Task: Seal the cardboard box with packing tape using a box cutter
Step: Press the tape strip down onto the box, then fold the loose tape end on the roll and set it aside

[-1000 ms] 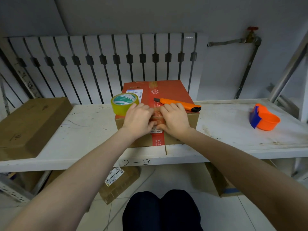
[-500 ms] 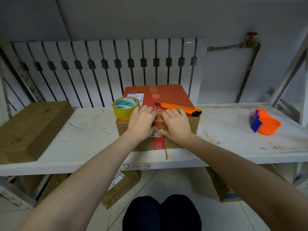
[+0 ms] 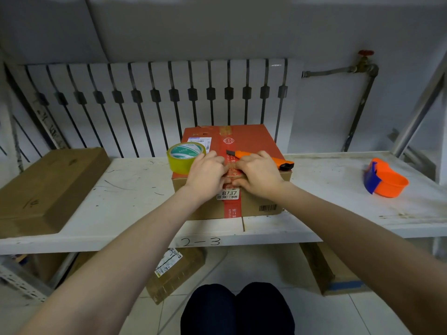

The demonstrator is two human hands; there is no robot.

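Fingers (image 3: 212, 157) of the left hand (image 3: 206, 176) and fingers (image 3: 251, 158) of the right hand (image 3: 260, 176) are bent, knuckles up, and meet at the middle of the frame on the near top edge of the cardboard box (image 3: 251, 139). Their tips come down on the strip of clear tape (image 3: 229, 171) that runs along the box's red centre band, and the thumbs reach the front face just above the white label (image 3: 228, 193) reading 8737. Whether the fingers pinch the tape or only press it cannot be told. An orange box cutter (image 3: 275, 160) lies on the box top just behind the right hand, its black end pointing to the right of the frame. A yellow tape roll (image 3: 185, 157) sits at the box's left corner, touching the left hand's knuckles. The box stands on a white shelf (image 3: 121, 197) marked 2-3. A flat brown carton (image 3: 48, 187) lies at the left, and an orange and blue tape dispenser (image 3: 387, 182) rests well apart at the right.
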